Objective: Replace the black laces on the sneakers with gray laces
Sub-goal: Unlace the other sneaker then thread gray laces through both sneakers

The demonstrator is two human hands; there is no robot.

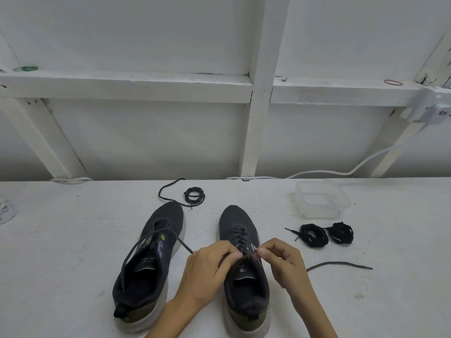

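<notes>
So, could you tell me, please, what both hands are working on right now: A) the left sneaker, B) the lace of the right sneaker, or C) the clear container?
B: the left hand and the right hand both pinch the lace above the tongue of the right sneaker, away from the left sneaker and the clear container.

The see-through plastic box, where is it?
In the head view, the see-through plastic box sits on the right side of the white table, near its far edge, just behind the two coiled black laces and right of the right sneaker.
</notes>
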